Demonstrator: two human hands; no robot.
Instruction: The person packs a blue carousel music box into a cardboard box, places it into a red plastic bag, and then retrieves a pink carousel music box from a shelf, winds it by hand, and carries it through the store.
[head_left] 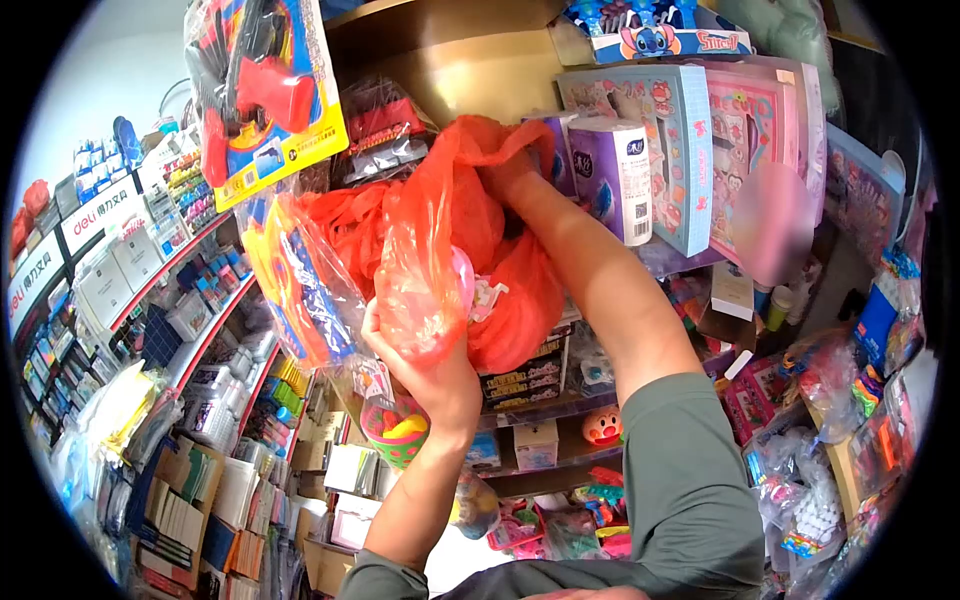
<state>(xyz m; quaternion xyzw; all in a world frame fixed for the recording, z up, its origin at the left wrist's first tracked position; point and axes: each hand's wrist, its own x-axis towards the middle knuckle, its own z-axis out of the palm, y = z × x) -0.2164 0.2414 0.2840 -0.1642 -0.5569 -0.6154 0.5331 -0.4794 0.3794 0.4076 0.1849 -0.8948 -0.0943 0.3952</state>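
Note:
A thin, see-through red plastic bag [425, 270] hangs bunched between my hands in front of a shelf. Pale pink and white items show through and beside its folds. My left hand [395, 345] grips the bag's lower left side, its fingers partly covered by the film. At the upper right, my right hand [508, 178] is closed on the bag near its raised edge; folds hide most of the fingers. Close to my left hand hangs a clear-wrapped blue and orange toy pack [300, 285]. Purple and white tissue packs [612, 180] stand to the right of my right hand.
A carded toy tool set [265, 90] hangs at upper left. Boxed sticker sets [650, 140] stand at right, under a Stitch display box [670, 42]. Stationery shelves [190, 345] run down the left. Bagged toys [800, 500] crowd the lower right.

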